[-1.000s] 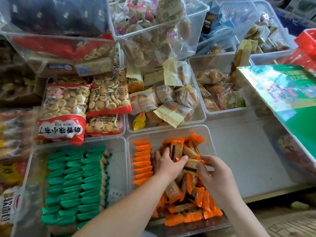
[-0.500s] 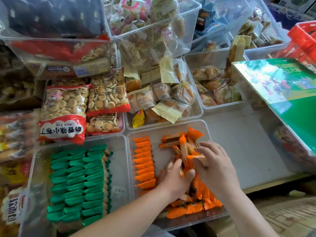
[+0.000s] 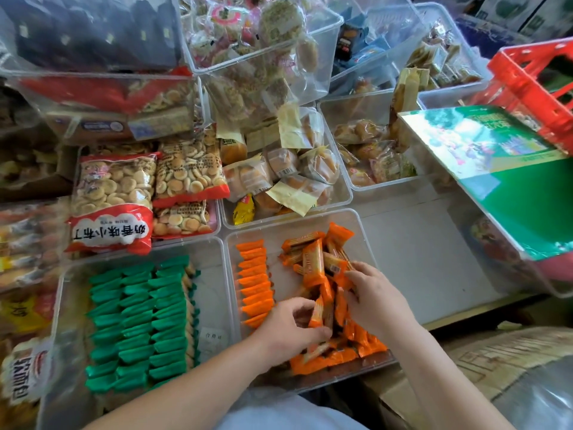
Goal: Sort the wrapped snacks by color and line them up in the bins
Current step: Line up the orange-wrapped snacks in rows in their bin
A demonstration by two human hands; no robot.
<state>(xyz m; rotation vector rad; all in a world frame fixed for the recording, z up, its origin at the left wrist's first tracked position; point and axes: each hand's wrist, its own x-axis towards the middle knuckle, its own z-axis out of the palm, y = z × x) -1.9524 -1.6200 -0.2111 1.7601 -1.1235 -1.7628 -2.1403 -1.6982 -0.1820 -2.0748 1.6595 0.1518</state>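
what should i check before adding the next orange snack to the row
1. Snack in hand: ok, the left hand pinches an orange snack.
2. Colour matches bin: ok, the clear bin holds only orange wrappers.
3. Orange row tidy: ok, it runs along the bin's left side.
4. Room at the row's near end: cannot tell, the left hand covers it.
5. Right hand clear of the path: ok, it rests on the loose pile, right of the row.
6. Green rows unmixed: ok, no orange among them.

Orange snack wrappers (image 3: 313, 265), green snack wrappers (image 3: 139, 321) (teal-tinged); red crate (image 3: 539, 88)
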